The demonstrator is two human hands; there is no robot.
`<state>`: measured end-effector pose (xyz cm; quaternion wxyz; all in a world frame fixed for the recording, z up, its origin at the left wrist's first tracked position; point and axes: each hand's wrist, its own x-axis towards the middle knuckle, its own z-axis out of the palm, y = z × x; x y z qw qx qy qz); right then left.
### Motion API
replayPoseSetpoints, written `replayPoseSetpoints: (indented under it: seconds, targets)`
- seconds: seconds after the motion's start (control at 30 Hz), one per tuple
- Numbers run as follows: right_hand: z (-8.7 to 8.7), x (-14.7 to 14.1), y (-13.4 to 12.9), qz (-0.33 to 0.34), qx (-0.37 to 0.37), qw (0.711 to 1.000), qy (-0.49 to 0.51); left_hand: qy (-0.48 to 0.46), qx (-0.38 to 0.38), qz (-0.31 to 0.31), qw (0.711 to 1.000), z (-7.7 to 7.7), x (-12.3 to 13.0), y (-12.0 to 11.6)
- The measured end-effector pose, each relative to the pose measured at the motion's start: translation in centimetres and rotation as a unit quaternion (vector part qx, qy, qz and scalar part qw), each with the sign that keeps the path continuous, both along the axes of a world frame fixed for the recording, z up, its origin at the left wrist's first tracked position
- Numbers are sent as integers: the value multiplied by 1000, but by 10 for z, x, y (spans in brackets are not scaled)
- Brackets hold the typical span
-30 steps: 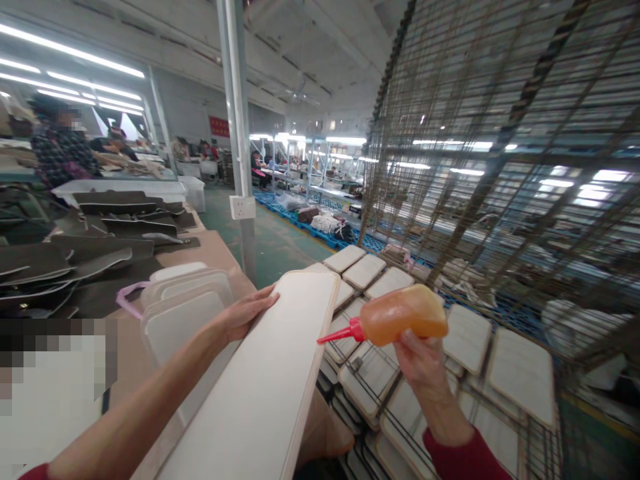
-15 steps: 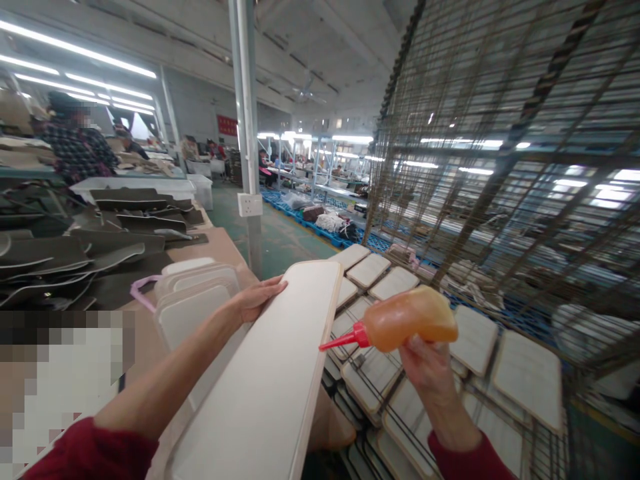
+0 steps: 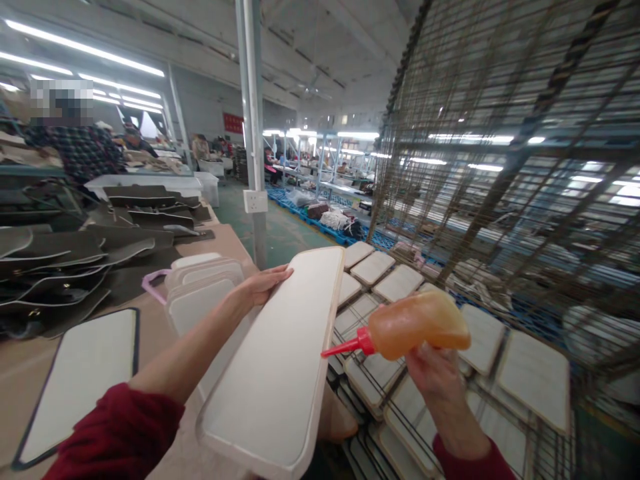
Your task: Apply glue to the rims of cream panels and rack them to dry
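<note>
A long white panel [image 3: 273, 360] with rounded corners and a pale rim is held up in front of me, tilted. My left hand [image 3: 265, 283] grips its upper left edge, thumb on the face, the other fingers partly hidden. In my right hand [image 3: 435, 370] is a squeeze bottle [image 3: 417, 325] of amber liquid, lying nearly level. The bottle's red nozzle points left, its tip at the panel's right edge; I cannot tell whether any liquid comes out.
Similar panels stand stacked [image 3: 205, 287] on the brown table [image 3: 227, 243]. A dark-edged panel [image 3: 83, 377] lies at left, below dark folded pieces [image 3: 95, 253]. Right, wire racks [image 3: 495, 133] rise over rows of white panels [image 3: 535, 373]. A person [image 3: 85, 147] stands far left.
The panel's lower end has come into view, and the nozzle tip sits slightly lower along its right edge. My view has shifted a little left, and both hands keep their hold.
</note>
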<state>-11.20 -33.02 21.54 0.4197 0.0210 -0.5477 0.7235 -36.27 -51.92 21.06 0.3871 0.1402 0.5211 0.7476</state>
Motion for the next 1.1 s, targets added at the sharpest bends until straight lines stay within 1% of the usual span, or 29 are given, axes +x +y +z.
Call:
replayPoseSetpoints:
  seconds: [0.17, 0.3, 0.53, 0.67, 0.9, 1.1]
  targets:
    - [0, 4, -1, 8, -1, 1000, 4, -2, -5, 14, 1000, -4, -7, 1]
    - [-1, 6, 0, 9, -1, 1000, 8, -4, -6, 6, 1000, -4, -11, 0]
    - [3, 11, -8, 19, -11, 999, -25, -9, 1, 4, 1000, -5, -17, 0]
    - [2, 12, -9, 19, -16, 999, -29, -13, 1, 11, 1000, -4, -17, 0]
    - [2, 15, -11, 44, -18, 999, -26, -19, -9, 24, 1000, 1, -16, 0]
    - [0, 15, -12, 46, -22, 998, -23, -22, -13, 36, 999, 0, -21, -3]
